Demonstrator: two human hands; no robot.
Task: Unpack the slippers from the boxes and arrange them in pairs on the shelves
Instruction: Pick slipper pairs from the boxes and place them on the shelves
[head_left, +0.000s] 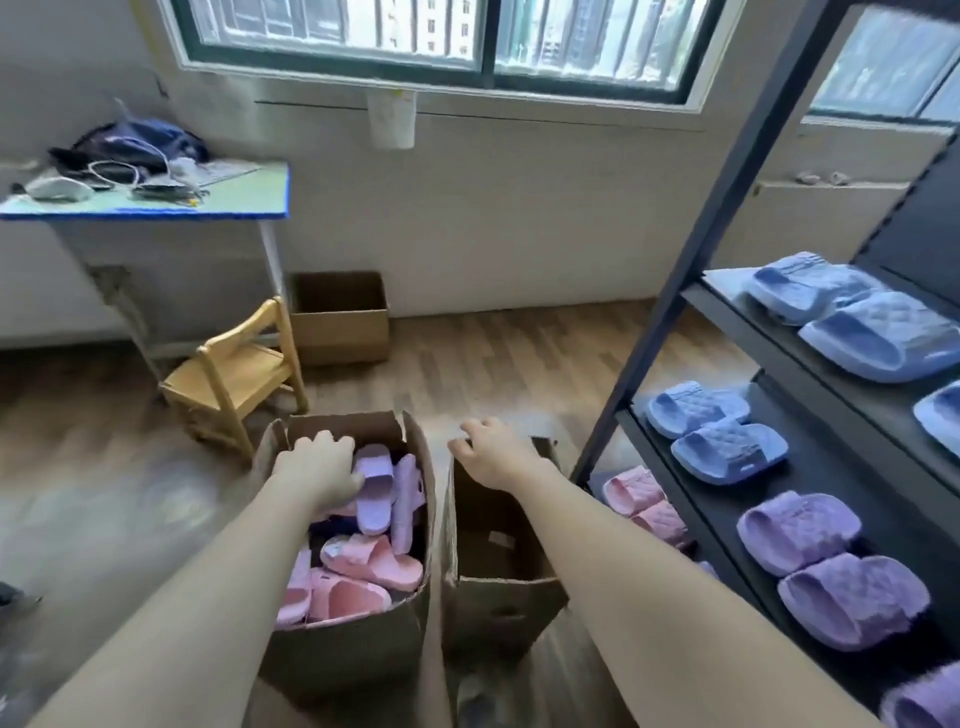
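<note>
Slippers lie jumbled in the fuller cardboard box (353, 639), purple slippers (375, 488) at its far end and pink slippers (371, 564) at its near end. The left hand (317, 462) reaches into the box's far end, fingers curled down against a purple one; whether they have closed on it I cannot tell. The right hand (493, 452) hangs just right of that box, over the far rim of an empty carton (498, 608), fingers loosely bent, contact unclear. The shelves (841, 457), further right of the box, carry a blue pair (722, 436) and a purple pair (821, 566). These slippers look light, squashy and springy, unlikely to slip; hooking fingers under the strap band should lift one cleanly.
</note>
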